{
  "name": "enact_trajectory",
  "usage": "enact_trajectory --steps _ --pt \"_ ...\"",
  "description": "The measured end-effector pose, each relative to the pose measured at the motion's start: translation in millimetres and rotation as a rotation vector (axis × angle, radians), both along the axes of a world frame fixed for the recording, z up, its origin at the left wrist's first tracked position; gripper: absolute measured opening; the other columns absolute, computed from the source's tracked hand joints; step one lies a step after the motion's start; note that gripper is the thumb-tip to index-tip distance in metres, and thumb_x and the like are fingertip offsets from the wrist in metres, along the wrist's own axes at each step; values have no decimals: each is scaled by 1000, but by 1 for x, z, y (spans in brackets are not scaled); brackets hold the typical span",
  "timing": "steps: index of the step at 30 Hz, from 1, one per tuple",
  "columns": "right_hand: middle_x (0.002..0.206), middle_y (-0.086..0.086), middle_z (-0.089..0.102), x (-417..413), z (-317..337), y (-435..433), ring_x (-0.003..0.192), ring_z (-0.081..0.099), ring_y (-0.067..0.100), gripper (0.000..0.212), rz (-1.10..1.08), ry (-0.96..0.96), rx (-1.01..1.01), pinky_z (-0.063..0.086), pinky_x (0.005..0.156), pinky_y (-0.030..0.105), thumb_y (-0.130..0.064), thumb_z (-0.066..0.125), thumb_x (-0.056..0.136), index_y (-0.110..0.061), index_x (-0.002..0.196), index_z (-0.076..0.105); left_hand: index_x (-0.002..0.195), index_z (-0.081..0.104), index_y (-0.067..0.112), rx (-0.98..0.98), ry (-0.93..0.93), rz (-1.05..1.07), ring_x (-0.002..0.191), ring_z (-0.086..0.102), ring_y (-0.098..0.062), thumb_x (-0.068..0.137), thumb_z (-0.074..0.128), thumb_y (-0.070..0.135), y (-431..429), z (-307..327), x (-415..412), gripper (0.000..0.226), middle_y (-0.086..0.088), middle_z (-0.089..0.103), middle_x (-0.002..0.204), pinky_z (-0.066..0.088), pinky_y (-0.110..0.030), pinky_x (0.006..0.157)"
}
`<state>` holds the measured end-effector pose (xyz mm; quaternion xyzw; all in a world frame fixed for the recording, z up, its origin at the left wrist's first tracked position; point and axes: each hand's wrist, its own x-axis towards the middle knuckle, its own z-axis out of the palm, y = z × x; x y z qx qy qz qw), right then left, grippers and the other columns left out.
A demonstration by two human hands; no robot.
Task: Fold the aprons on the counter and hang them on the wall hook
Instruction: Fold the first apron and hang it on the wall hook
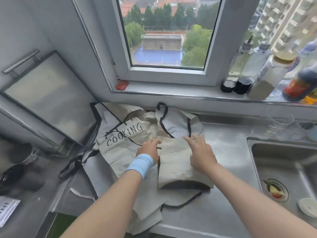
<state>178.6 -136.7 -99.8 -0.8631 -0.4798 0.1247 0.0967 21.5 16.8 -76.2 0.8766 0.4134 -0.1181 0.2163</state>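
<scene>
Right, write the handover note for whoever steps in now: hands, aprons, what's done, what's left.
Left hand: at the left edge of the half-folded apron; grip unclear.
Right hand: fingers flat, pressing that apron on the counter.
COOKING apron: lies rumpled and unfolded to its left.
Done: first apron partly folded, bib end not yet folded in.
Left: finish that fold, fold the COOKING apron, hang both; the hook is out of view.

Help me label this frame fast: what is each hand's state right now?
Left hand: at the folded apron's left edge; gripping or just touching cannot be told.
Right hand: open, fingers flat on the folded apron.
</scene>
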Motion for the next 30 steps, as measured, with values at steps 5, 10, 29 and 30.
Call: enact_trajectory --steps 5,10,29,30 --pt "164 3 14 -9 -19 29 149 18 22 68 217 79 -322 19 119 42 -22 47 92 -39 153 23 143 40 32 -48 220 -50 132 45 -26 86 41 -1 57 -14 2 66 3 31 153 45 -43 102" --pt "156 -1 31 -2 -33 39 139 35 24 53 141 174 -421 33 112 42 -26 42 91 -41 142 43 129 56 16 34 406 -114 122 55 -28 91 41 1 85 -33 3 43 -6 56 135 47 -40 94" --pt "72 8 65 33 18 163 48 57 20 18 -556 1031 252 36 45 22 -17 51 95 -10 84 64 112 54 18 124 -501 -134 77 56 -24 83 54 0 117 24 76 34 0 45 116 48 -34 73" --pt "74 9 66 45 13 160 47 58 20 20 -657 1043 236 35 45 22 -18 48 96 -10 85 63 109 53 18 196 -532 -83 73 55 -27 83 54 1 115 23 78 32 -1 44 115 48 -35 67"
